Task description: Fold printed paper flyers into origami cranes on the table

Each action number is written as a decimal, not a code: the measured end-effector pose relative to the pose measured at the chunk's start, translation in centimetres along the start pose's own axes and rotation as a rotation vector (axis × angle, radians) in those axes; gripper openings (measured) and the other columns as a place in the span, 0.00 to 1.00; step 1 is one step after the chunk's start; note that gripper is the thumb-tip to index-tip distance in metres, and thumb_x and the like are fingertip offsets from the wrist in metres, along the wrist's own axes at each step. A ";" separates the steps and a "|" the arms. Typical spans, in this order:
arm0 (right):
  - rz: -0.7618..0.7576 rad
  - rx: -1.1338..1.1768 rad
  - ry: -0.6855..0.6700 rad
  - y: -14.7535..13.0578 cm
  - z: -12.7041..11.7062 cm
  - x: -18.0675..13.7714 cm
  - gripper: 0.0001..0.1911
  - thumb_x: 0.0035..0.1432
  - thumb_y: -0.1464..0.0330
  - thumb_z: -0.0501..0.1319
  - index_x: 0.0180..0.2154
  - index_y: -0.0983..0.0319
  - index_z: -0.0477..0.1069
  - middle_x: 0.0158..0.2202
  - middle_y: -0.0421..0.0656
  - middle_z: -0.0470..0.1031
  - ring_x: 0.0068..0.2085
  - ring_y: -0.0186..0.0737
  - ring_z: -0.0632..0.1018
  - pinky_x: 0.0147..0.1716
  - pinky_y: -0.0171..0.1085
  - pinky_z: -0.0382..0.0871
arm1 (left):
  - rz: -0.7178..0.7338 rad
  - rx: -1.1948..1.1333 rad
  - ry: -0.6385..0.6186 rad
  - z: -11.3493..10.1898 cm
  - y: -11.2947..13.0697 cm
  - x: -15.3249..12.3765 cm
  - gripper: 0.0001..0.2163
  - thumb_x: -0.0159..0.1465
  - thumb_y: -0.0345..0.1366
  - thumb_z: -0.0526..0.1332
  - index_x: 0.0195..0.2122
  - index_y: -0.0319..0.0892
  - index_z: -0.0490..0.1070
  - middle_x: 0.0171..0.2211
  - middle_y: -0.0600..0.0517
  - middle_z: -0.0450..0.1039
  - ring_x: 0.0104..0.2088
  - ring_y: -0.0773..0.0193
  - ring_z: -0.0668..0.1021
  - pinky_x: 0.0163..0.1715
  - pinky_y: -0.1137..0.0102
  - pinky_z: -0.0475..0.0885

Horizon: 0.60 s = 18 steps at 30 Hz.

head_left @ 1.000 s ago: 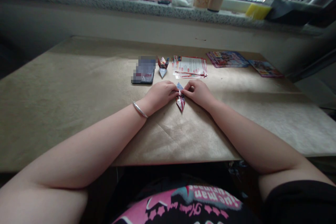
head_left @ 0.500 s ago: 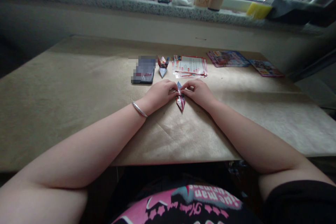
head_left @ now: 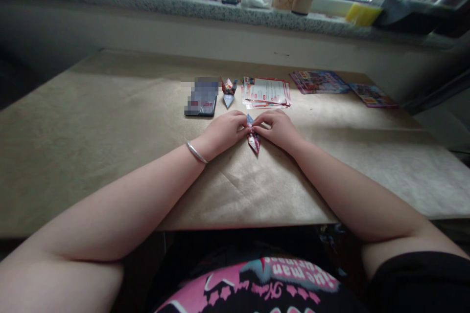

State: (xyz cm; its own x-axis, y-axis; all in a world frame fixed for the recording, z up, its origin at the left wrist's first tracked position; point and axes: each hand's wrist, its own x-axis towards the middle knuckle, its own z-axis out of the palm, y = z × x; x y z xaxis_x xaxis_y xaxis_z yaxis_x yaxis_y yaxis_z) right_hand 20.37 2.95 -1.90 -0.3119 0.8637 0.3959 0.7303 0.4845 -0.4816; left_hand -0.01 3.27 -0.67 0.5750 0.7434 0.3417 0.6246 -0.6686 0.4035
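A narrow, pointed piece of folded paper (head_left: pixel 254 143), printed in red, white and blue, is pinched between my two hands over the table (head_left: pixel 235 190). My left hand (head_left: pixel 228 127) grips its left side with thumb and fingertips; a silver bangle circles that wrist. From the other side, my right hand (head_left: pixel 276 126) pinches the same paper near its middle. One tip points away from me and the other toward me. Just beyond my left hand stands a folded paper figure (head_left: pixel 228 92) with upright points. The fingertips hide the paper's centre.
A phone (head_left: pixel 201 100), partly blurred out, lies left of the paper figure. To its right is a stack of printed sheets (head_left: pixel 267 92). Colourful booklets (head_left: pixel 319 81) and another booklet (head_left: pixel 372 95) lie farther right. Bottles and small items line the stone windowsill (head_left: pixel 205 7).
The folded paper's near tip has shifted slightly to the right and away from me, so the paper is turned a little. Both hands keep their pinch in nearly the same place.
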 end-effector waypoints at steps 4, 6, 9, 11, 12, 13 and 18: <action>0.000 -0.014 0.032 0.1 0.1 -0.1 0.04 0.55 0.61 0.70 0.31 0.54 0.82 0.42 0.40 0.83 0.48 0.48 0.76 0.54 0.51 0.65 | 0.015 0.028 -0.002 0.1 0.1 0.1 0.10 0.67 0.38 0.58 0.32 0.39 0.74 0.48 0.46 0.76 0.48 0.57 0.78 0.50 0.64 0.73; 0.015 -0.029 0.035 0.1 0.1 -0.1 0.04 0.54 0.61 0.71 0.30 0.53 0.82 0.42 0.40 0.82 0.49 0.49 0.76 0.55 0.53 0.64 | 0.022 0.050 -0.005 0.1 0.2 0.1 0.10 0.67 0.37 0.57 0.32 0.39 0.74 0.48 0.45 0.76 0.48 0.57 0.78 0.50 0.63 0.72; 0.018 -0.038 0.027 0.3 0.2 -0.1 0.05 0.54 0.59 0.71 0.31 0.52 0.82 0.44 0.40 0.81 0.51 0.50 0.75 0.55 0.54 0.64 | 0.010 0.088 -0.003 0.2 0.3 0.2 0.09 0.66 0.37 0.58 0.34 0.40 0.74 0.46 0.45 0.76 0.47 0.56 0.77 0.51 0.61 0.72; 0.013 -0.045 0.025 0.4 0.2 0.0 0.06 0.53 0.58 0.71 0.32 0.51 0.82 0.47 0.40 0.80 0.52 0.51 0.75 0.56 0.54 0.63 | -0.024 0.118 -0.018 0.1 0.4 0.2 0.08 0.66 0.38 0.58 0.37 0.40 0.74 0.45 0.45 0.75 0.48 0.54 0.76 0.51 0.60 0.72; 0.007 -0.051 0.023 0.5 0.2 0.0 0.06 0.53 0.58 0.71 0.33 0.51 0.82 0.48 0.41 0.80 0.53 0.51 0.74 0.57 0.55 0.63 | -0.045 0.131 -0.029 0.1 0.4 0.3 0.09 0.66 0.39 0.59 0.40 0.40 0.74 0.46 0.45 0.75 0.49 0.53 0.75 0.52 0.59 0.71; -0.002 -0.058 0.018 0.6 0.3 0.1 0.07 0.53 0.58 0.71 0.33 0.51 0.82 0.49 0.41 0.79 0.54 0.52 0.74 0.57 0.55 0.62 | -0.065 0.141 -0.040 0.1 0.5 0.3 0.10 0.66 0.40 0.59 0.42 0.40 0.73 0.46 0.45 0.74 0.50 0.53 0.75 0.53 0.58 0.70; -0.025 -0.053 -0.006 0.6 0.3 0.2 0.08 0.53 0.58 0.71 0.33 0.53 0.81 0.49 0.43 0.78 0.55 0.52 0.74 0.58 0.55 0.63 | -0.140 0.161 -0.102 0.1 0.4 0.4 0.17 0.67 0.44 0.59 0.53 0.43 0.70 0.55 0.44 0.70 0.56 0.51 0.71 0.59 0.56 0.65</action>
State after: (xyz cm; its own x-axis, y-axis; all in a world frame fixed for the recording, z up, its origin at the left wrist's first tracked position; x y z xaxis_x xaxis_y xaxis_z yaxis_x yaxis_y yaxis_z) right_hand 20.53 3.40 -2.36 -0.3339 0.8522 0.4029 0.7535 0.4981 -0.4291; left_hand 0.54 3.28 -0.43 0.5218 0.8291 0.2010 0.7740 -0.5591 0.2973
